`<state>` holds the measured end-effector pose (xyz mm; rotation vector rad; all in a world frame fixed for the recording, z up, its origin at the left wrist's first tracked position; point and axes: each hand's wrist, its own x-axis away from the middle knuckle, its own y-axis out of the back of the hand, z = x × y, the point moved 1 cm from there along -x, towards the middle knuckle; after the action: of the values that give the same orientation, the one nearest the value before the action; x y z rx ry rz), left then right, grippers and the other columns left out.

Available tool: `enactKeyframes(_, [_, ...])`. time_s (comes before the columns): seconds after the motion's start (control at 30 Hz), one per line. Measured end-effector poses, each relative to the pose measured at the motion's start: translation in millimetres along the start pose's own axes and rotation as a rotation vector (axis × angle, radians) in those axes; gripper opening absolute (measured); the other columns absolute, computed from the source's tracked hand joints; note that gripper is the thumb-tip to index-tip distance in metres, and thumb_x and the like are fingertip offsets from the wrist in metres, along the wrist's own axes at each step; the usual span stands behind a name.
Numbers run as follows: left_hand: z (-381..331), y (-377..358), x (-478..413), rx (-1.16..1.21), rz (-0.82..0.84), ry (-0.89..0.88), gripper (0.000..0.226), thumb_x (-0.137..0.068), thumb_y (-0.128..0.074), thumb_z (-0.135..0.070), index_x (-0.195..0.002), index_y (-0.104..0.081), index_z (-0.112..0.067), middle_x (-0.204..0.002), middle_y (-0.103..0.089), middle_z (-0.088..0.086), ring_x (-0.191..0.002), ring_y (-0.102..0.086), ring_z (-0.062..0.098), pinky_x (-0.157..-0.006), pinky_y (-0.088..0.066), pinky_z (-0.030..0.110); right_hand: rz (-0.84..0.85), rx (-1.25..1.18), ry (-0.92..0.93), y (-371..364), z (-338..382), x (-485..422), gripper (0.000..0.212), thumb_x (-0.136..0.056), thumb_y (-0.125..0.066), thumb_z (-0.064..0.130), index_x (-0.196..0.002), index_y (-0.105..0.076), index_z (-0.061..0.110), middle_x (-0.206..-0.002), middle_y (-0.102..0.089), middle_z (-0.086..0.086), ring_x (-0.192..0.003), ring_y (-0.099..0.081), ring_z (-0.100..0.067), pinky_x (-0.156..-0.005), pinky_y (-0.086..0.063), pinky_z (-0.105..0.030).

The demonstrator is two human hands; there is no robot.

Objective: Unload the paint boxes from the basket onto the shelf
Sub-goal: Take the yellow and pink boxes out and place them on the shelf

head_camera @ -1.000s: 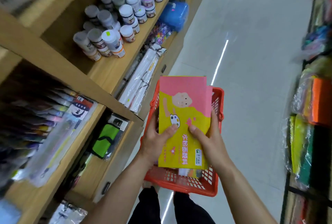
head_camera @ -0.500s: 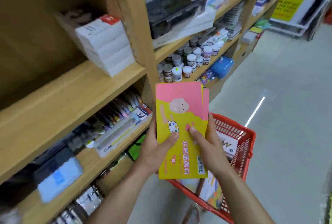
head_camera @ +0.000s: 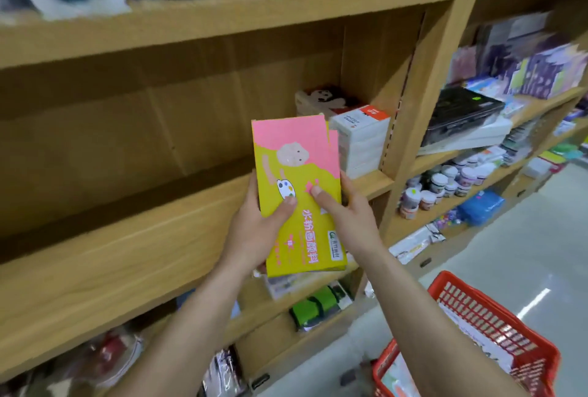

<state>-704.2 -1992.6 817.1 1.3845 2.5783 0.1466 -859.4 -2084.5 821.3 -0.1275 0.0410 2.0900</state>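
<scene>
I hold a small stack of pink-and-yellow paint boxes [head_camera: 299,189] upright in front of a wooden shelf [head_camera: 133,250]. My left hand [head_camera: 254,231] grips the stack's left edge with the thumb on the front. My right hand [head_camera: 346,215] holds the right edge, thumb also on the front. The stack's top is level with the open shelf bay. The red basket [head_camera: 496,326] sits low at the right, with more printed boxes partly visible inside.
White boxes [head_camera: 359,142] are stacked at the right end of the same shelf against the upright post [head_camera: 410,129]. Paint jars [head_camera: 445,186] fill the shelf further right. Bagged goods hang above and lie below. Pale floor at lower right.
The view has swung up and left from the basket to the shelf. Both hands have lifted the stack of boxes up from over the basket to the level of the open shelf bay.
</scene>
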Motion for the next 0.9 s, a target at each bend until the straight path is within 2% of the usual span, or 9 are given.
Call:
enactKeyframes(0.17, [14,14,-37,0.044,-0.078,0.056,0.068,-0.072,-0.073,-0.059,-0.135,-0.054,-0.044,-0.114,-0.077,-0.020,-0.103,-0.076,0.011,-0.099,-0.057,0.049,0.076,0.090,-0.049,-21,-6,-58,0.041,-0.081,-0.077,0.058,-0.117,-0.074,0.039,-0.108,-0.082,0.008,-0.101,-0.079,-0.020,-0.096,-0.059,-0.053])
enactKeyframes(0.27, [28,12,-51,0.077,-0.069,0.087,0.062,-0.078,-0.073,-0.041,-0.137,-0.053,-0.040,-0.109,-0.078,-0.022,-0.099,-0.076,0.007,-0.098,-0.058,0.046,0.100,0.156,-0.133,-20,-12,-88,0.050,-0.073,-0.075,0.067,-0.108,-0.079,0.032,-0.100,-0.084,0.007,-0.096,-0.080,-0.019,-0.097,-0.059,-0.052])
enactKeyframes(0.37, [43,8,-54,0.143,-0.001,0.100,0.062,-0.083,-0.073,-0.029,-0.138,-0.050,-0.045,-0.116,-0.076,-0.025,-0.102,-0.074,0.001,-0.086,-0.060,0.030,0.099,0.202,-0.196,-15,-15,-109,0.044,-0.070,-0.072,0.060,-0.096,-0.082,0.026,-0.088,-0.083,0.007,-0.087,-0.079,-0.015,-0.095,-0.059,-0.047])
enactKeyframes(0.43, [48,8,-49,0.170,0.024,0.123,0.057,-0.084,-0.076,-0.036,-0.131,-0.054,-0.058,-0.122,-0.073,-0.029,-0.111,-0.070,-0.003,-0.086,-0.055,0.018,0.138,0.105,-0.226,-12,-18,-109,0.018,-0.071,-0.072,0.044,-0.085,-0.083,0.041,-0.079,-0.082,0.012,-0.075,-0.078,-0.008,-0.081,-0.060,-0.036])
enactKeyframes(0.47, [48,10,-45,0.169,0.032,0.133,0.053,-0.082,-0.078,-0.045,-0.125,-0.055,-0.067,-0.124,-0.071,-0.032,-0.114,-0.067,-0.007,-0.089,-0.053,0.017,0.173,0.052,-0.209,-8,-20,-104,0.018,-0.075,-0.071,0.037,-0.081,-0.081,0.050,-0.080,-0.082,0.017,-0.074,-0.078,-0.002,-0.073,-0.060,-0.030])
enactKeyframes(0.57, [56,17,-30,0.126,0.060,0.138,0.058,-0.077,-0.078,-0.067,-0.124,-0.047,-0.080,-0.131,-0.060,-0.044,-0.125,-0.056,-0.016,-0.097,-0.049,0.016,0.229,0.013,-0.067,7,-31,-75,0.030,-0.089,-0.069,0.036,-0.105,-0.072,0.061,-0.109,-0.074,0.037,-0.101,-0.070,0.014,-0.076,-0.054,-0.007])
enactKeyframes(0.67, [67,15,-16,-0.044,0.104,0.099,0.094,-0.081,-0.079,-0.061,-0.155,-0.021,-0.061,-0.149,-0.052,-0.032,-0.139,-0.050,-0.003,-0.111,-0.045,0.036,0.237,0.191,0.098,21,-56,-40,0.055,-0.090,-0.066,0.062,-0.142,-0.048,0.061,-0.138,-0.062,0.032,-0.129,-0.058,0.008,-0.094,-0.051,-0.010])
enactKeyframes(0.8, [63,4,-20,-0.202,0.074,0.087,0.101,-0.074,-0.076,-0.062,-0.149,-0.008,-0.071,-0.125,-0.063,-0.043,-0.111,-0.064,-0.015,-0.092,-0.054,0.022,0.237,0.422,0.215,26,-71,-37,0.064,-0.096,-0.063,0.054,-0.154,-0.045,0.037,-0.145,-0.057,0.015,-0.132,-0.053,0.004,-0.096,-0.046,-0.008])
enactKeyframes(0.9, [54,-8,-36,-0.227,0.079,0.087,0.105,-0.072,-0.072,-0.060,-0.155,-0.007,-0.061,-0.129,-0.064,-0.036,-0.115,-0.064,-0.007,-0.091,-0.053,0.022,0.226,0.471,0.224,32,-69,-58,0.050,-0.102,-0.062,0.036,-0.150,-0.052,0.027,-0.138,-0.063,0.010,-0.125,-0.058,0.001,-0.094,-0.051,-0.015])
